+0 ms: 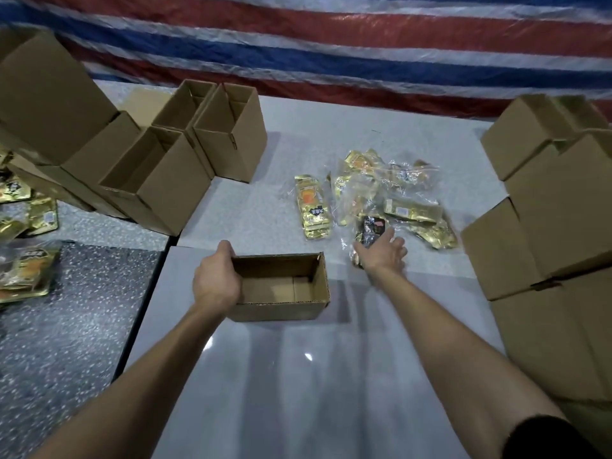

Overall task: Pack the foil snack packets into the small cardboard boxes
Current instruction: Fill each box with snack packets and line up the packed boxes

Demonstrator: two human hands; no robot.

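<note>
Open small cardboard box (pixel 281 294) sits centre frame on the grey tabletop (pixel 298 376), mouth up, nothing inside but its bottom flaps. Left hand (pixel 217 279) grips the box's left end wall, fingers curled over the rim. Foil snack packets: a neat gold stack (pixel 313 207) lies just above and right of the box, apart from it. Further right is a loose pile of gold packets (pixel 410 207) in crumpled clear plastic wrap. Right hand (pixel 384 251) is at the pile's near edge, palm down, fingers spread and relaxed, nothing grasped. A dark packet (pixel 370 228) lies right at its fingertips, but the hand is blurred, so I can't tell whether they touch. Upper left of the frame: three open empty boxes (pixel 228 134) clustered together, beside a larger carton (pixel 49 94). Right edge: closed cartons (pixel 546 200) stacked. Left edge: more gold packets (pixel 28 270) on a dark speckled surface (pixel 73 319). Top of frame: a red, white and blue striped tarp (pixel 331 34).
</note>
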